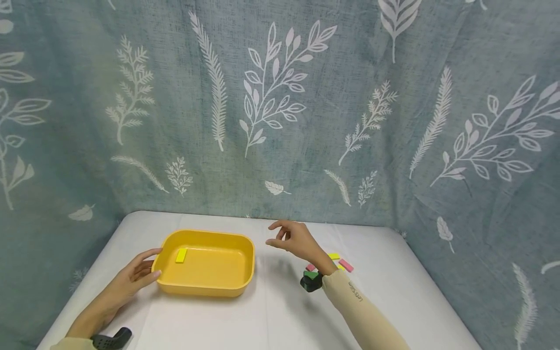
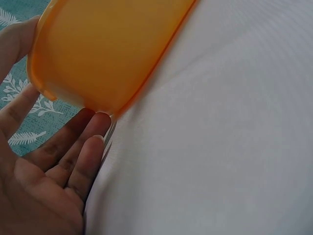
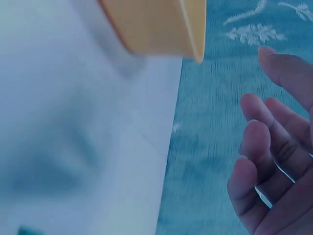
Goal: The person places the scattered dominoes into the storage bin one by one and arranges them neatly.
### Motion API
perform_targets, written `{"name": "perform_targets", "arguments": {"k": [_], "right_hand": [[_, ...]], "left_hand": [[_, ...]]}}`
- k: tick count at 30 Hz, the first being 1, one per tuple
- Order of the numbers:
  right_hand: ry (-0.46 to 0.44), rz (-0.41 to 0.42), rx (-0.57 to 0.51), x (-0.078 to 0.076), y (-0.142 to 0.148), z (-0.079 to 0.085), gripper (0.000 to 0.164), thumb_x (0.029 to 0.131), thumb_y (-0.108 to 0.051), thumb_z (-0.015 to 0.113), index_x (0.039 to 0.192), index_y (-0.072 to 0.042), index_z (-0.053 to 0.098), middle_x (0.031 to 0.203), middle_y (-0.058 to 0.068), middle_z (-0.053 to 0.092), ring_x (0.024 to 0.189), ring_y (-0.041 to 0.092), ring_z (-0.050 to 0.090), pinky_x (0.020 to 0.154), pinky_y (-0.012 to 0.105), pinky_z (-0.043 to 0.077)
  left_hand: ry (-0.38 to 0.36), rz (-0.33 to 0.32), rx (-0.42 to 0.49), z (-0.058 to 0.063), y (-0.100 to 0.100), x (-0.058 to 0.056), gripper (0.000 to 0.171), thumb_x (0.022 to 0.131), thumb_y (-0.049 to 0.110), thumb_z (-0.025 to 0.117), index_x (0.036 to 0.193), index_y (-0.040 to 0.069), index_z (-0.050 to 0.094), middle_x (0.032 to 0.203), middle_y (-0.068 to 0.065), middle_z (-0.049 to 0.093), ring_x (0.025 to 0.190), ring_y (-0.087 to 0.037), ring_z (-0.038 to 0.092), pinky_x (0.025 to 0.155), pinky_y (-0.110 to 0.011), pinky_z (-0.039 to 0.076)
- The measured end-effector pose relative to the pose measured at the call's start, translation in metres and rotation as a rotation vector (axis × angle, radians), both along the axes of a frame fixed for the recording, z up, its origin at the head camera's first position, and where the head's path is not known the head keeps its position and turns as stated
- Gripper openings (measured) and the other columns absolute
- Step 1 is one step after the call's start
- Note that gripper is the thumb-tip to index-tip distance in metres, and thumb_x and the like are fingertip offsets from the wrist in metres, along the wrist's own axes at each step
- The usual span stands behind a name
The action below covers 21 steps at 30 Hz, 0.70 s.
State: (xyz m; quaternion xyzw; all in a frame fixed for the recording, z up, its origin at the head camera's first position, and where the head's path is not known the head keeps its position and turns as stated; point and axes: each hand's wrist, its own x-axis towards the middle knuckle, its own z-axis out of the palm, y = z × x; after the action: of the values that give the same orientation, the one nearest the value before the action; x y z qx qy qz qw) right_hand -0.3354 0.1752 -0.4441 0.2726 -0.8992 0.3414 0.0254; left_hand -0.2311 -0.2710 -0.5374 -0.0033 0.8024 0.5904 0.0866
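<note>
A yellow plastic tray (image 1: 205,290) stands on the white table, and a small bright-yellow block (image 1: 181,255) lies inside it near the left end. My left hand (image 1: 129,279) holds the tray's left end, thumb at the near corner and fingers along the outer wall. In the left wrist view, fingertips of the left hand (image 2: 58,166) touch the tray's wall (image 2: 112,54). Beyond the tray's right end, my right hand (image 1: 295,239) hovers above the table with loosely bent fingers and nothing between them. The right wrist view shows that hand (image 3: 274,161) apart from the tray's corner (image 3: 161,29).
Several small blocks lie on the table by my right wrist, partly hidden by it: a pink block (image 1: 346,265), a yellow block (image 1: 334,256) and others. The white table (image 1: 227,323) ends at a blue-green leaf-patterned curtain (image 1: 288,184) behind and at both sides.
</note>
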Motion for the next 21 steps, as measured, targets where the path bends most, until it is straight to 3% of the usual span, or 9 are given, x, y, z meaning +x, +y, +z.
{"name": "perform_targets", "arguments": {"k": [16,21], "right_hand": [[-0.061,-0.202,-0.074,0.032,0.097,-0.039,0.043,0.085,-0.046,0.083,0.121,-0.027,0.070,0.082,-0.008,0.070,0.058,0.016,0.058,0.054,0.029,0.051],[-0.100,-0.284,-0.085,0.039,0.121,-0.049,0.042,0.086,-0.038,0.085,0.123,-0.024,0.071,0.082,-0.006,0.071,0.058,0.017,0.058,0.053,0.029,0.051]], "left_hand": [[-0.030,0.011,-0.019,0.001,0.001,0.000,0.089,0.095,0.048,0.072,0.163,0.017,0.023,0.157,-0.028,0.035,0.140,-0.047,0.039,0.111,-0.072,0.029],[-0.032,0.008,-0.010,0.002,0.001,0.001,0.088,0.095,0.047,0.072,0.163,0.018,0.023,0.158,-0.027,0.034,0.141,-0.046,0.037,0.112,-0.072,0.028]]}}
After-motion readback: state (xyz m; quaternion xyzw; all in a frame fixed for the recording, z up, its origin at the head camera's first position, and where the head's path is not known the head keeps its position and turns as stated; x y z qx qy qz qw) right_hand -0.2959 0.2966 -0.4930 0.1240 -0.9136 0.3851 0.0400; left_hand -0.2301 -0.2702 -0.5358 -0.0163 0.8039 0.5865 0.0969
